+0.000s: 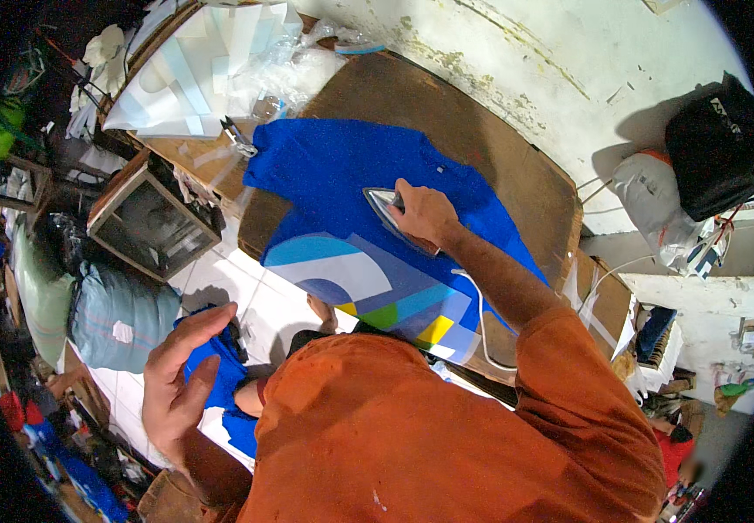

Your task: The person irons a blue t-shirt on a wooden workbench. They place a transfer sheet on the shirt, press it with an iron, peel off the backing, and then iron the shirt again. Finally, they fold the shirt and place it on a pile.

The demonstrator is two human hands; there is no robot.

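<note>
A blue shirt (pixel 342 166) with a light blue, white, green and yellow printed panel lies flat on a brown board table (pixel 499 166). My right hand (pixel 425 213) grips the handle of a clothes iron (pixel 383 205) whose metal sole rests on the shirt near its middle. A white cord (pixel 481 322) runs from the iron along my forearm. My left hand (pixel 183 375) is raised off to the left over the floor, fingers apart, holding nothing, above a heap of blue cloth (pixel 220 383).
A stack of pale printed sheets and clear plastic bags (pixel 211 61) sits at the table's far left. A glass-fronted box (pixel 155 222) and a grey sack (pixel 120 318) stand on the tiled floor. Bags (pixel 708 166) lean against the white wall on the right.
</note>
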